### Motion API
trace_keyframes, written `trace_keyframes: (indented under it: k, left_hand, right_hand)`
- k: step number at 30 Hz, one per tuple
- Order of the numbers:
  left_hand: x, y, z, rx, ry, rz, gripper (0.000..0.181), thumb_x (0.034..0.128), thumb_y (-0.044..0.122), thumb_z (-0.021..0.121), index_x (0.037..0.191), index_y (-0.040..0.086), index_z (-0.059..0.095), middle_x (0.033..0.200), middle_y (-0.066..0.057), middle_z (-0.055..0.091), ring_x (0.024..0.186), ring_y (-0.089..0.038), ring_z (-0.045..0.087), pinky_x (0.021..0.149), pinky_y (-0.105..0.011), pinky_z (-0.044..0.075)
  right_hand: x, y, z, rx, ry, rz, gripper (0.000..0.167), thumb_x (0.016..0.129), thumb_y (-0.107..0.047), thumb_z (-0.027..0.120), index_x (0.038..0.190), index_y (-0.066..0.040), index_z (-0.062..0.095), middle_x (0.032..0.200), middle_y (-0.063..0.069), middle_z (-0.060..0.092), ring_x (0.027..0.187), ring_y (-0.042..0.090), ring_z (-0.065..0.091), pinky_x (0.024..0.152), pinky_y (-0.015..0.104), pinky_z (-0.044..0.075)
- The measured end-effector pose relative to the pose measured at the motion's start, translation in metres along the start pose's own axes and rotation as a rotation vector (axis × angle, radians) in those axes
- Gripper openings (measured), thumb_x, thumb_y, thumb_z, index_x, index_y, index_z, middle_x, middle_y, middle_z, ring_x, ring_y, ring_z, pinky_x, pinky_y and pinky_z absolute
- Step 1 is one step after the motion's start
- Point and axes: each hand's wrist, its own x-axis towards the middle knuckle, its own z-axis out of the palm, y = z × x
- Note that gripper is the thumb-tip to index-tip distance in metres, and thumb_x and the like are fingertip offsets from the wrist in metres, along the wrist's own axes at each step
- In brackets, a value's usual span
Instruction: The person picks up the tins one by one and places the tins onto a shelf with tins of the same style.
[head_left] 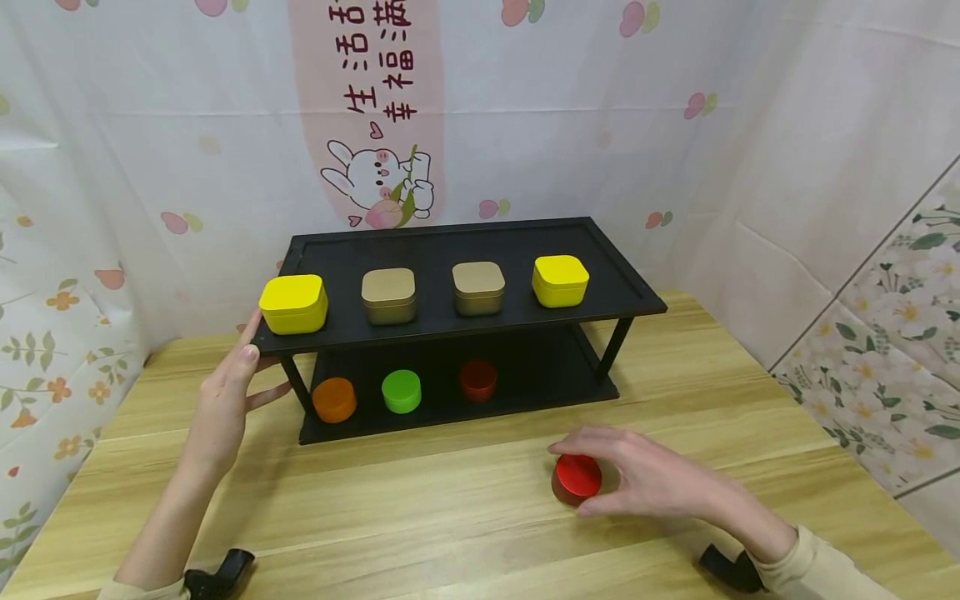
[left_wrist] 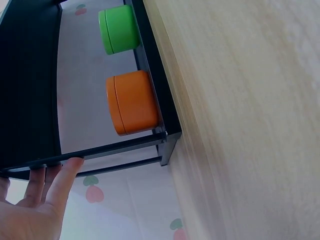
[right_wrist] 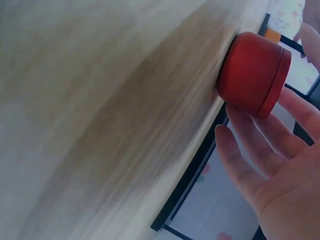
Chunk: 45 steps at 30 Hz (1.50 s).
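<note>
My left hand grips the left end of a black two-tier shelf, its thumb at the front corner; the left wrist view shows the fingers at the edge. On the wooden table in front of the shelf stands a round red tin. Around it, my right hand is spread, fingers on the far side and thumb on the near side. In the right wrist view a gap shows between the thumb and the red tin.
The upper tier holds a yellow square tin, two tan square tins and another yellow square tin. Below stand an orange round tin, a green one and a dark red one. A patterned cloth hangs behind.
</note>
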Motion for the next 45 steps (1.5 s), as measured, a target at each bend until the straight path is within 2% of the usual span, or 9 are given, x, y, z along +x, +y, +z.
trace_keyframes:
  k: [9,18,27,36,45]
  left_hand:
    - [0.0,0.0,-0.001,-0.034,0.005,0.011,0.05,0.113,0.031,0.034,0.162,0.033,0.029,0.168,0.005,0.033,0.119,-0.003,0.055,0.079,-0.014,0.06]
    - [-0.001,-0.001,0.0,-0.027,0.003,0.007,0.05,0.1131,0.031,0.034,0.162,0.033,0.028,0.17,0.004,0.031,0.12,-0.002,0.055,0.079,-0.014,0.06]
    - [-0.001,0.001,0.0,-0.017,0.002,0.006,0.05,0.1132,0.032,0.033,0.163,0.033,0.028,0.17,0.003,0.031,0.119,-0.001,0.055,0.079,-0.014,0.06]
    - [0.0,0.002,0.0,-0.023,-0.001,0.007,0.05,0.1132,0.032,0.033,0.163,0.033,0.028,0.17,0.003,0.031,0.119,-0.001,0.055,0.08,-0.014,0.06]
    - [-0.001,0.003,0.0,-0.003,0.0,0.009,0.05,0.1132,0.032,0.033,0.162,0.034,0.028,0.169,0.004,0.033,0.118,-0.001,0.055,0.08,-0.013,0.06]
  right_hand:
    - [0.0,0.0,0.002,-0.004,-0.01,-0.025,0.059,0.087,-0.043,0.082,0.14,-0.025,0.063,0.136,-0.01,0.064,0.116,0.009,0.062,0.092,0.023,0.06]
    - [-0.002,0.0,0.001,-0.023,-0.032,0.005,0.057,0.087,-0.034,0.083,0.14,-0.026,0.063,0.134,-0.011,0.065,0.114,0.008,0.061,0.092,0.023,0.06]
    - [0.0,-0.001,-0.001,-0.037,-0.03,0.012,0.056,0.088,-0.036,0.082,0.139,-0.025,0.064,0.134,-0.011,0.065,0.114,0.009,0.062,0.093,0.024,0.06]
    - [0.005,-0.003,-0.003,-0.024,-0.017,0.014,0.057,0.086,-0.031,0.084,0.139,-0.022,0.065,0.134,-0.008,0.066,0.112,0.009,0.063,0.091,0.023,0.06]
    - [0.01,0.0,-0.005,-0.086,0.027,0.024,0.057,0.086,-0.03,0.085,0.138,-0.019,0.066,0.135,-0.006,0.067,0.117,0.015,0.064,0.094,0.029,0.061]
